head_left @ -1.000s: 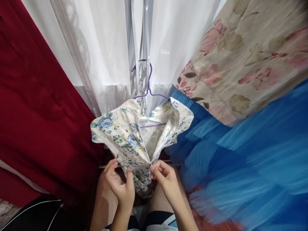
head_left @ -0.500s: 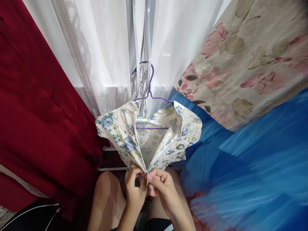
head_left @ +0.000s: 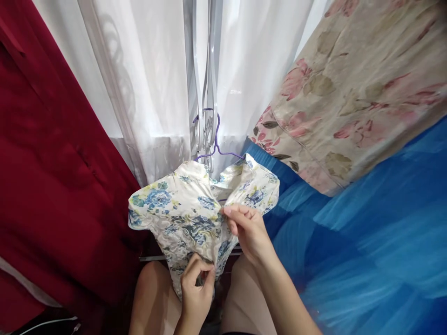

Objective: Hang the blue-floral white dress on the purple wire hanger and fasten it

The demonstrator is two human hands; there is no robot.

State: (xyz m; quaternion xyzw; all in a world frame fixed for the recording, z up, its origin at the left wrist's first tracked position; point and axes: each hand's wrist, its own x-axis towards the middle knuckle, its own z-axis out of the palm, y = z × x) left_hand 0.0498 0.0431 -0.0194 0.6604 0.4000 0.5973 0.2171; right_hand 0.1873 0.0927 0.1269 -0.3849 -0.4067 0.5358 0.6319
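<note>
A small white garment with a blue flower print (head_left: 188, 214) hangs on a purple wire hanger (head_left: 217, 139) in front of a white curtain. My left hand (head_left: 196, 288) pinches the lower part of the garment's back opening, fingers closed on the cloth. Higher up, near the neck, my right hand (head_left: 246, 228) pinches the edges of the opening together. The opening now looks closed along most of its length.
A dark red cloth (head_left: 52, 177) hangs at the left. A blue tulle skirt (head_left: 366, 242) fills the right, and above it hangs a beige fabric with pink flowers (head_left: 356, 93). The hanger hooks onto a white metal window grille (head_left: 206, 70). My bare knees show below.
The garment's open back has been drawn shut. My right hand has slid up from the bottom of the opening toward the neck; my left hand stayed low on the cloth.
</note>
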